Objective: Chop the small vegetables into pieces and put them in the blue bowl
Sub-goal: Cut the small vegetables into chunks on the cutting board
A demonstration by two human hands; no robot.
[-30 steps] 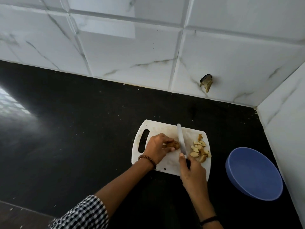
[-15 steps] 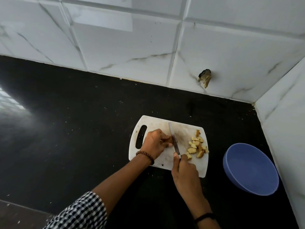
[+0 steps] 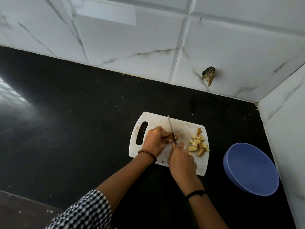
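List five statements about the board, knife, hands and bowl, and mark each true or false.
1. The right hand grips the knife. True.
2. The left hand holds a vegetable on the board. True.
3. The cut pieces lie right of the knife. True.
4. The bowl holds cut pieces. False: none show in it; they lie on the board.
5. The bowl stands left of the board. False: it stands to its right.

no readable text, no labels, no brands, no numbers, no signs anywhere
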